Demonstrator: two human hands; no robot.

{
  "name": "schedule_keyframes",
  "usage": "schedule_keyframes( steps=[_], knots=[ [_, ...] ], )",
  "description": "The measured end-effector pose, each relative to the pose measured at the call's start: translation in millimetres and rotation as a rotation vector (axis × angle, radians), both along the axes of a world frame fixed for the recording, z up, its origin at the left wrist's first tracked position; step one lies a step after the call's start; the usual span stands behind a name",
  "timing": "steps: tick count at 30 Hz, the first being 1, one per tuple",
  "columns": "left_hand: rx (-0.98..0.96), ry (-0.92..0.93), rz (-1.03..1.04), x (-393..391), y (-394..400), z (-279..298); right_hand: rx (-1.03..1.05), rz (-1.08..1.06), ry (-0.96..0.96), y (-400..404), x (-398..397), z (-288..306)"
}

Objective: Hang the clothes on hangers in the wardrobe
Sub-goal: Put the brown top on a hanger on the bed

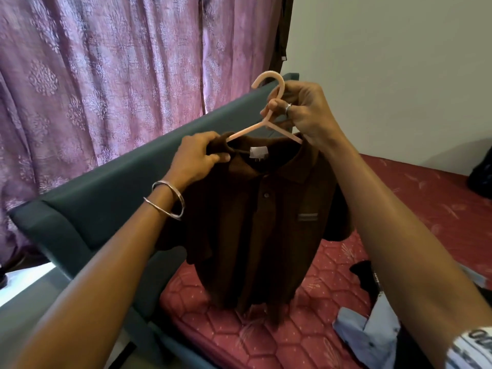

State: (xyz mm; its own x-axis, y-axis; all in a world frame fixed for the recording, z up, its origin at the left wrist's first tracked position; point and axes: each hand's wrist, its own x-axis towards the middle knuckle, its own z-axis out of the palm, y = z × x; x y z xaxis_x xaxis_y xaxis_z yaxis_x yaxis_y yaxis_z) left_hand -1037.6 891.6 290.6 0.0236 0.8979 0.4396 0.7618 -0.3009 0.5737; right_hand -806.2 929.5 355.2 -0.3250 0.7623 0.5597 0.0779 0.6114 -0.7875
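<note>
Brown polo shirt (255,217): hangs lengthwise above the red mattress (292,328), collar up. Pink plastic hanger (269,113): neck pinched in right hand (306,113), hook upward, its arms slanting across the collar. Left hand (198,155) grips the collar's left side, just beside the hanger's still-exposed left arm; likely next to be seated.

Bedroom: mattress (306,339), headboard (106,193), curtains (93,75)

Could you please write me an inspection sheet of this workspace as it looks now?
Surface: red quilted mattress, partly covered.
Job's things: brown polo shirt on pink plastic hanger, its left arm bare outside the collar.
Clutter: light blue garment; dark clothes at right.
Grips: left hand pinches collar; right hand holds hanger neck.
Cables: nothing seen.
Surroundings: purple patterned curtain, teal headboard, pale wall.
</note>
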Motion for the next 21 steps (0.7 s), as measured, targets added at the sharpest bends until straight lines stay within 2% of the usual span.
schedule_keyframes(
  steps=[5, 7, 10, 16, 17, 18, 21],
  knots=[
    [0.056, -0.122, 0.005, -0.1, -27.3, 26.0, -0.081, 0.009, 0.134, 3.1, -5.7, -5.9],
    [0.09, -0.03, 0.081, -0.3, -34.6, 39.9, -0.091, 0.069, 0.159, 4.7, -15.5, 1.6],
    [0.216, 0.139, 0.234, -3.5, -47.6, 58.4, -0.044, 0.259, 0.095, -0.9, -46.7, 18.6],
    [0.312, 0.285, 0.486, -29.9, -125.2, 63.7, -0.028, 0.637, 0.102, -41.3, -120.8, 37.0],
    [0.315, 0.323, 0.579, -36.1, -149.5, 63.3, -0.012, 0.696, 0.087, -53.7, -138.1, 37.6],
    [0.346, 0.33, 0.652, -40.4, -164.1, 62.2, 0.052, 0.7, 0.042, -59.3, -147.0, 38.6],
    [0.417, 0.33, 0.957, -63.4, -238.9, 61.8, 0.478, 0.688, -0.303, -85.1, -174.4, 45.8]
  ],
)
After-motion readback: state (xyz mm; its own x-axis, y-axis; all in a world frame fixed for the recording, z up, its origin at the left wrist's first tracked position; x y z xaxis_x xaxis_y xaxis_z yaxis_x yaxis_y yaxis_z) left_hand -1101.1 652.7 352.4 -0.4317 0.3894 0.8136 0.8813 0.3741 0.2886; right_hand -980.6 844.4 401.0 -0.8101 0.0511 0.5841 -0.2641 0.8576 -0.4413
